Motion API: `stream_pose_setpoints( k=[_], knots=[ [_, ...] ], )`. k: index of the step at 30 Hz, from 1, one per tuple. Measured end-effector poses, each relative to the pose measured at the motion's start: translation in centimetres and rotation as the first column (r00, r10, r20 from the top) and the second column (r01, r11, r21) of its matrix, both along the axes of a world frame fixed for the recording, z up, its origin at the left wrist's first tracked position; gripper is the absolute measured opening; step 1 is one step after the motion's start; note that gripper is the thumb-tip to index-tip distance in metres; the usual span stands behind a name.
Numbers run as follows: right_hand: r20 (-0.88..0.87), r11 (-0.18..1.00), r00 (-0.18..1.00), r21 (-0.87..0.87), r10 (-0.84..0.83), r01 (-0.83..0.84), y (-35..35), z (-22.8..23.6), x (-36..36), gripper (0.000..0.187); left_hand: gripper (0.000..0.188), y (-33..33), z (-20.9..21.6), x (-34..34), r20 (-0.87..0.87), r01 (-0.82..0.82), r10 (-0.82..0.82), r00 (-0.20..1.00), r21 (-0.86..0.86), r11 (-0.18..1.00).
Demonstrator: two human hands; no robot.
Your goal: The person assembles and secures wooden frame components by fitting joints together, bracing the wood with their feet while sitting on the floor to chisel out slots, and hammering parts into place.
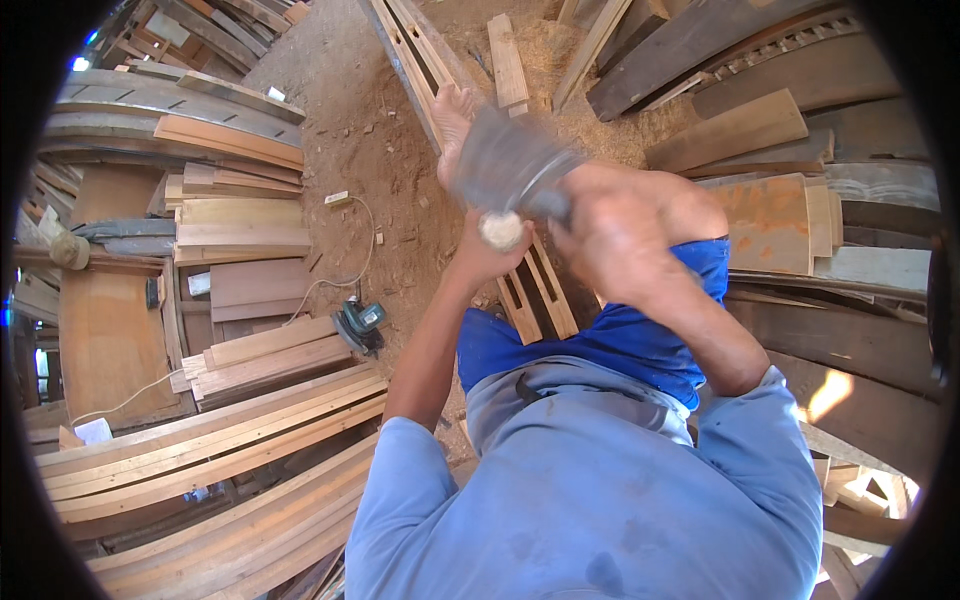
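Seen from above, a chisel (pixel 502 231) shows only its round, pale handle end; the blade is hidden. My left hand (pixel 484 252) is closed around that handle, just over a pair of slotted wooden bars (pixel 559 305). Those bars run away from between my legs, with long mortises cut in them. My right hand (pixel 612 245), smeared by motion, grips what looks like a hammer (pixel 515 160). Its grey head is a wide blur above and beyond the chisel, apart from the handle end as far as I can tell. My bare foot (pixel 453 125) rests on the bars farther out.
A small green power tool (pixel 358 322) with a pale cord lies on the ground at the left. Stacked planks (pixel 245 225) and long beams (pixel 210 430) line the left side. More boards (pixel 740 130) lean at the right. Sawdust and chips cover the dirt floor (pixel 350 120).
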State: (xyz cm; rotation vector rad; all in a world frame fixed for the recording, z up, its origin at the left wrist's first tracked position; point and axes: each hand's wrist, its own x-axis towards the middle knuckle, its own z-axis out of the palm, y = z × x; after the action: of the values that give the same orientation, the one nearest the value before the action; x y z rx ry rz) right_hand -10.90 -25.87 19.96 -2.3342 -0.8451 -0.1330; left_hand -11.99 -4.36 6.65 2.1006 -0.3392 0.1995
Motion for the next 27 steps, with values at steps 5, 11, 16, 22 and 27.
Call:
stream_pose_setpoints(
  k=[5, 11, 16, 22, 27],
  knots=[
    [-0.259, 0.964, 0.962, -0.220, 0.089, -0.148, 0.0, -1.1, -0.5, 0.029, 0.012, -0.5, -2.7, -2.8, 0.036, -0.178, 0.192, 0.981, -0.243, 0.954],
    [-0.136, 0.970, 0.991, 0.240, 0.007, 0.027, -1.3, 3.6, -0.8, 0.036, 0.013, 1.3, 0.8, -0.8, -0.224, -0.243, 0.177, 0.958, -0.317, 0.917],
    [-0.257, 0.834, 0.966, 0.532, -0.008, 0.148, -3.8, 5.5, -0.7, 0.025, 0.017, -0.3, 1.9, 0.7, -0.182, -0.233, 0.193, 0.964, -0.234, 0.944],
    [-0.167, 0.904, 0.967, 0.354, -0.193, 0.241, -4.3, 4.4, -0.2, 0.031, 0.012, -1.9, 2.3, 0.5, -0.064, -0.081, 0.071, 0.995, -0.177, 0.981],
    [-0.037, 0.977, 0.998, -0.213, -0.040, 0.032, -2.3, -1.0, -0.2, 0.029, 0.024, -3.5, 0.5, 0.8, 0.237, -0.063, 0.050, 0.970, 0.048, 0.997]
  ],
)
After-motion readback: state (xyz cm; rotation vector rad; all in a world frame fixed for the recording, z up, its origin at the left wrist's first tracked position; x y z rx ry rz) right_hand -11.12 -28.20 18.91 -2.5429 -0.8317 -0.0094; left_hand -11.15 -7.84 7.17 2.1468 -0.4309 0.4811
